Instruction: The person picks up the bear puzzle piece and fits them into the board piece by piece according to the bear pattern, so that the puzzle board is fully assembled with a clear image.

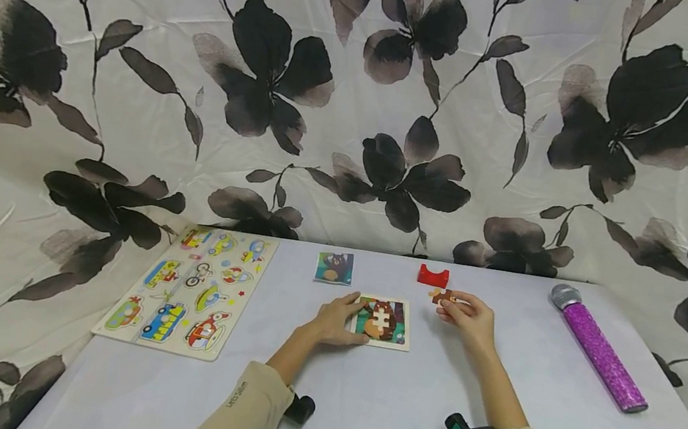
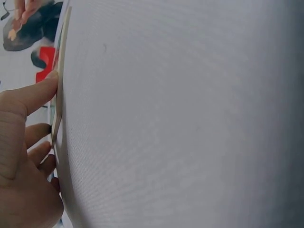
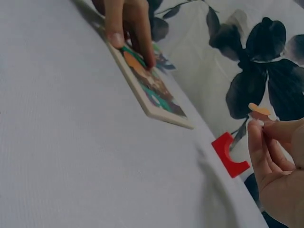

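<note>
My left hand (image 1: 335,321) grips a small square puzzle board (image 1: 409,328) at its left side, thumb on the near edge and fingers by the far edge. On the board is a brown bear picture with a white cross-shaped gap in the middle. Raised just right of the board, my right hand (image 1: 471,321) pinches a brown and orange puzzle piece (image 1: 439,294) between thumb and fingertips. The right wrist view shows the piece (image 3: 260,111) partly covered by the fingers. Behind that piece, a red arch-shaped block (image 1: 433,277) sits on the table.
A bear picture card (image 1: 334,268) lies beyond the left hand. To the left is a large vehicle puzzle board (image 1: 236,310). A glittery pink microphone (image 1: 603,357) lies at the right. Floral cloth (image 1: 319,203) hangs behind the white table (image 1: 380,420).
</note>
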A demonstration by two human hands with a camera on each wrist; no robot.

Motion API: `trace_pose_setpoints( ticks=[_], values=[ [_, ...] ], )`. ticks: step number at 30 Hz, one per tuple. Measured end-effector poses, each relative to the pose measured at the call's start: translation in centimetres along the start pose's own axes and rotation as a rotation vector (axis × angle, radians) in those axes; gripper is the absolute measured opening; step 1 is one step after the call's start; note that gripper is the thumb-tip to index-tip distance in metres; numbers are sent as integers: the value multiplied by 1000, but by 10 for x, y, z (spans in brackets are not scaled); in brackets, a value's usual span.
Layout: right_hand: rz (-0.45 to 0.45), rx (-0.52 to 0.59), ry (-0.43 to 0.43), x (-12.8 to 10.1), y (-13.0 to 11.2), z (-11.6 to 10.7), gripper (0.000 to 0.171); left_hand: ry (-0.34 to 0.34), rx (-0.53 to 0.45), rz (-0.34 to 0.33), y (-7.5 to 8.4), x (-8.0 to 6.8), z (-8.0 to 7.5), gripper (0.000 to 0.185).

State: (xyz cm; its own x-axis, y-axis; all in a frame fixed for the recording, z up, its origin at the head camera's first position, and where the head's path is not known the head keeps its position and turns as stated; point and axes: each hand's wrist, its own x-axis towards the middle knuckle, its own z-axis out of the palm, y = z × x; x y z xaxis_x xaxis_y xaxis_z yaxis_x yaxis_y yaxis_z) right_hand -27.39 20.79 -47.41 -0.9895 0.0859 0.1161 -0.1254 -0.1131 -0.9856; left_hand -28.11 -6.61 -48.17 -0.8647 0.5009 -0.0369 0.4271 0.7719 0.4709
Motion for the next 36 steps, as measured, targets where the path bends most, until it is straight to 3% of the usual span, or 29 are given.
trace_pose_setpoints(
  ticks=[10, 26, 36],
  values=[
    [-120, -93, 8, 4, 4, 22, 34, 2, -3, -3, 0, 0, 0, 73],
    [-205, -249, -149, 5, 6, 50, 31, 9, -22, -1, -2, 2, 1, 75],
    [-305, -587, -265, 3, 19, 65, 25, 20, -62, 24, -5, 0, 2, 78]
  ],
)
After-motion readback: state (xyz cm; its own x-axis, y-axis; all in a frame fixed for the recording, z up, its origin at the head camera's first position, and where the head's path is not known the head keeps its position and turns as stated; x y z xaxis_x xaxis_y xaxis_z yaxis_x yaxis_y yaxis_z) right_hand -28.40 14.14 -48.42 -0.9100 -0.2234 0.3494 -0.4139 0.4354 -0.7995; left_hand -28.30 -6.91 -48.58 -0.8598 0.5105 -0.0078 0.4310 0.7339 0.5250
